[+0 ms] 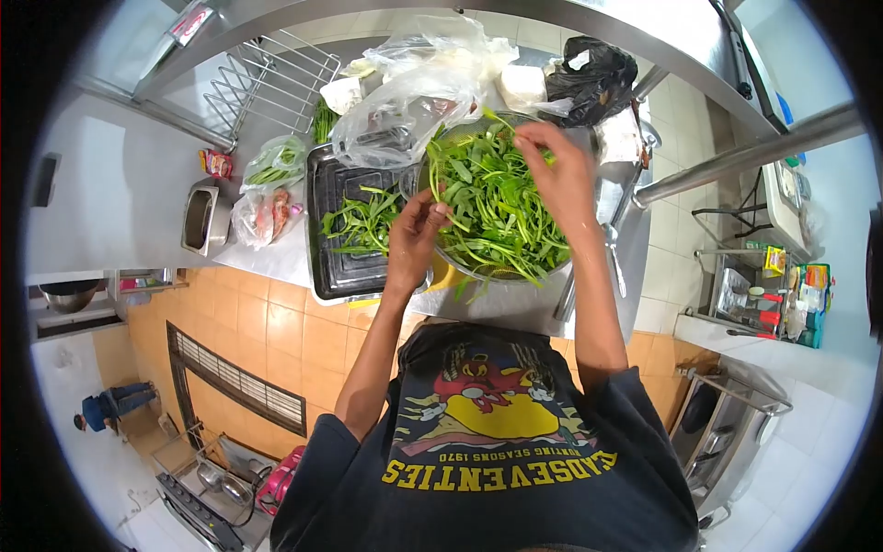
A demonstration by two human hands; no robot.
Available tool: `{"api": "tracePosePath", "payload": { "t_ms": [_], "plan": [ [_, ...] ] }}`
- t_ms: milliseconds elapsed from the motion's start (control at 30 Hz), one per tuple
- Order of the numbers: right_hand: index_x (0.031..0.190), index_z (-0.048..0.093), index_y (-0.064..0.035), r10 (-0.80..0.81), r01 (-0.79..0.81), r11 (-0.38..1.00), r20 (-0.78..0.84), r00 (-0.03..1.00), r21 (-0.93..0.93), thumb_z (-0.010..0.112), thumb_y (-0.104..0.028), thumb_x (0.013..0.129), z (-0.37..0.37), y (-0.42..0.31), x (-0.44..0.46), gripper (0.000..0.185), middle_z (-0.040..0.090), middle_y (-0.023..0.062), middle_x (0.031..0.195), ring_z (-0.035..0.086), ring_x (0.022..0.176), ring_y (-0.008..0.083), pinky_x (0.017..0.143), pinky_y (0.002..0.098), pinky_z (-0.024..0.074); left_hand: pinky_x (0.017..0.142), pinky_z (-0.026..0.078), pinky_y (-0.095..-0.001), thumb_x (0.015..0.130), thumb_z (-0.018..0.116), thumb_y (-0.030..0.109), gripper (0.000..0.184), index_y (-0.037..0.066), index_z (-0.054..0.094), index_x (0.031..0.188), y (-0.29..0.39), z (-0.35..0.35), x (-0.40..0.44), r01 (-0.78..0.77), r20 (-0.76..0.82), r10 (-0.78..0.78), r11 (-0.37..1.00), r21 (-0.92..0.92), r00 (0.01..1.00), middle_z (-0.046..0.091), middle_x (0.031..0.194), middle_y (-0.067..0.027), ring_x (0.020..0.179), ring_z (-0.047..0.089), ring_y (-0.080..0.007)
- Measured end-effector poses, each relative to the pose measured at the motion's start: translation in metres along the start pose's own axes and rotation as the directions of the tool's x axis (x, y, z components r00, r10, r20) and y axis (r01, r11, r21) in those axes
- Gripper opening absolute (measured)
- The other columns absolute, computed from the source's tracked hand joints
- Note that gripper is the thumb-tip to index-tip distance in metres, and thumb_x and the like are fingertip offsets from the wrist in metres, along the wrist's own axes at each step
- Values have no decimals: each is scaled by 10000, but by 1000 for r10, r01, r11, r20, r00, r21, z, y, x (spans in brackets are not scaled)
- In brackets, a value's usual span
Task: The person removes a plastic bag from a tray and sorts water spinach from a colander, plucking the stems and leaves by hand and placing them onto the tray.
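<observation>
A big heap of long-stemmed leafy greens (492,189), resembling water spinach, fills a round metal basin (568,269). At the basin's left rim, my left hand (418,232) has its thumb and fingers pinched on a green stem. My right hand (557,173) is over the upper right of the heap, fingers closed at the end of another stem. A smaller bunch of leaves (361,224) lies in the black rectangular tray (342,274), just left of my left hand.
Clear plastic bags (405,101) and a black plastic bag (593,81) lie behind the basin. Left stand a wire rack (267,83), bagged vegetables (274,164) and a steel container (204,219). A metal post (745,152) rises at right; another person (112,405) is far left.
</observation>
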State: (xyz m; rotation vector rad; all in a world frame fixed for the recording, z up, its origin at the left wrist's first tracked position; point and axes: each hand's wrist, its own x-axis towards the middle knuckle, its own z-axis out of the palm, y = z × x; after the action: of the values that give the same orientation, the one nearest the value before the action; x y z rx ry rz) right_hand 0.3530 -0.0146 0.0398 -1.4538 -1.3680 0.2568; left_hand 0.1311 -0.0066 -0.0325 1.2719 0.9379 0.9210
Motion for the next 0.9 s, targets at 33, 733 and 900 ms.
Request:
{"api": "tracePosePath", "payload": {
  "t_ms": [33, 733, 900],
  "plan": [
    [915, 656, -14, -63, 64, 997, 42, 997, -34, 661, -84, 857, 11, -5, 13, 91, 690, 129, 863, 662, 779, 283, 723, 370, 510, 812, 490, -258, 978, 596, 210, 384, -12, 547, 1288, 0, -1, -3, 11, 9, -12, 1000, 16, 1000, 628, 969, -32, 878, 583, -96],
    [1008, 696, 8, 256, -273, 961, 240, 936, 39, 614, -180, 928, -5, 10, -31, 220, 707, 175, 971, 676, 798, 260, 705, 334, 491, 818, 509, -277, 979, 594, 239, 406, 29, 553, 1324, 7, 28, 3, 72, 133, -69, 997, -18, 989, 631, 1028, -40, 892, 602, -117],
    [1103, 645, -58, 317, -324, 937, 73, 946, 128, 660, -134, 905, -7, 2, -42, 212, 550, 40, 733, 531, 676, 141, 654, 285, 454, 855, 510, -284, 974, 600, 204, 411, 33, 532, 1342, 7, 34, 6, -43, 128, 46, 999, -23, 991, 628, 1103, -35, 934, 594, -118]
  ]
}}
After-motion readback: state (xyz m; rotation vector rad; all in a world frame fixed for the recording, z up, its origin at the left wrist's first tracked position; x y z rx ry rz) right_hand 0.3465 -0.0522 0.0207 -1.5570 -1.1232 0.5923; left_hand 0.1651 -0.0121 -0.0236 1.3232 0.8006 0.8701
